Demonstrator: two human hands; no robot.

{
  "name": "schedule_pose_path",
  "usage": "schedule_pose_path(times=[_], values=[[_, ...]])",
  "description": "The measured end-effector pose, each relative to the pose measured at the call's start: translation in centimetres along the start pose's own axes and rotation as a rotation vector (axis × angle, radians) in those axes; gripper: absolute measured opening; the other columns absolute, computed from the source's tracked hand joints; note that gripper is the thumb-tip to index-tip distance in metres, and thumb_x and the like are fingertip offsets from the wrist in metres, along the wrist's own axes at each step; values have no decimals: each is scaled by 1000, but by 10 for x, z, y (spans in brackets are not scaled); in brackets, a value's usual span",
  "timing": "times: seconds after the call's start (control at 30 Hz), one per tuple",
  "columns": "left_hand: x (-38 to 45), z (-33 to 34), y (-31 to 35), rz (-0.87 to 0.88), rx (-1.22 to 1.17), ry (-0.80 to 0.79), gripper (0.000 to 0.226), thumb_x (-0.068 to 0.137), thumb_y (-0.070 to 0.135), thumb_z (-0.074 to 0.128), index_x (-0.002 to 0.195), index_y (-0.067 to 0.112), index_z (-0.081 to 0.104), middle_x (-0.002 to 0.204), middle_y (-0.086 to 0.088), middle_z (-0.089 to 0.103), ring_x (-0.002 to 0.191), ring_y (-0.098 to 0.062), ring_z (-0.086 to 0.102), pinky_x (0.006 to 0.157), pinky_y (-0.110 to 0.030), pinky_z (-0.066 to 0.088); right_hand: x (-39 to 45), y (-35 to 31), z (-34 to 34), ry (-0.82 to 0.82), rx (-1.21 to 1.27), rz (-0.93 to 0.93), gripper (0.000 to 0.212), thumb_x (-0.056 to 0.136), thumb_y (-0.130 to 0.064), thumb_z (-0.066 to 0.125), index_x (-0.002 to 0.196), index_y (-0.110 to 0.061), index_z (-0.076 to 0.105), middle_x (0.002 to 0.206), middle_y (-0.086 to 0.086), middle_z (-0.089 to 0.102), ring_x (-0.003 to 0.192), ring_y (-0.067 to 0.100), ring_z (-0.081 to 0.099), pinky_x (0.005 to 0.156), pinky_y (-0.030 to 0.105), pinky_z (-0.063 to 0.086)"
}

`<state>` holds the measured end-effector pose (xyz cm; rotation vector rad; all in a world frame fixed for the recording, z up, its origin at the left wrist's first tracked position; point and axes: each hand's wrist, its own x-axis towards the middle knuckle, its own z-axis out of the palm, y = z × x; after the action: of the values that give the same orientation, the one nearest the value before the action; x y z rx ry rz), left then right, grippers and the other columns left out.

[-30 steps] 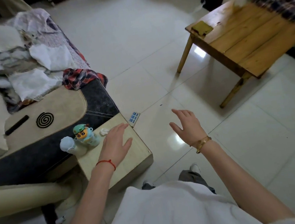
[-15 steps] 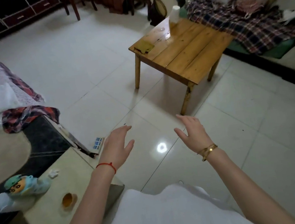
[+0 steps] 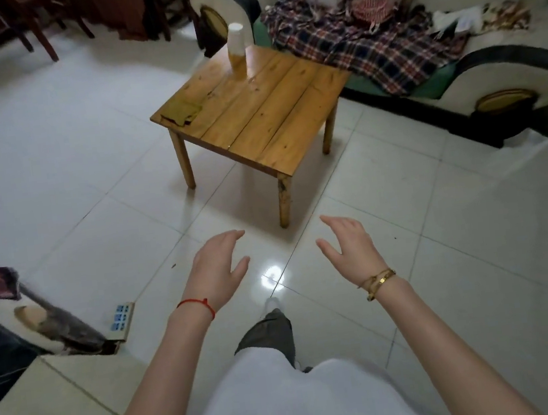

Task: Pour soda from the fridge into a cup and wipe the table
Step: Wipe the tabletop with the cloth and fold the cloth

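Observation:
A low wooden table stands on the tiled floor ahead of me. On its far corner is a white paper cup, upright. A yellow-brown cloth lies flat on the table's left corner. My left hand and my right hand hover side by side above the floor, short of the table's near corner, fingers relaxed and holding nothing. No fridge or soda is in view.
A sofa with a plaid blanket and scattered items runs along the right behind the table. Dark chair legs stand at the back left. A power strip lies on the floor at left beside a low beige stand.
The view has swung right and forward, away from the beige stand with the toy figure and toward the wooden table. Both hands stay open in front of me.

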<state>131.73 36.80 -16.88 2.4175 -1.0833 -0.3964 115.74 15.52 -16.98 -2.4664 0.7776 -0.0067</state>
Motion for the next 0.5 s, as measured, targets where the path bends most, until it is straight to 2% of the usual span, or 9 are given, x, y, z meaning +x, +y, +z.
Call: schedule_pose_path(times=[0.23, 0.5], values=[[108, 18, 34, 40, 18, -23, 51, 94, 28, 59, 142, 17, 45, 142, -1, 52, 132, -19, 45, 112, -37, 37, 73, 53, -26, 27, 33, 69, 50, 98, -36, 46, 144, -18, 38, 144, 2, 44, 137, 20, 32, 114, 40, 29], [261, 16, 61, 22, -1, 4, 48, 96, 30, 55, 142, 20, 44, 140, 1, 52, 131, -16, 45, 110, -38, 39, 216, 97, -94, 27, 20, 56, 50, 98, -36, 45, 145, -18, 37, 144, 1, 44, 137, 19, 31, 112, 38, 29]])
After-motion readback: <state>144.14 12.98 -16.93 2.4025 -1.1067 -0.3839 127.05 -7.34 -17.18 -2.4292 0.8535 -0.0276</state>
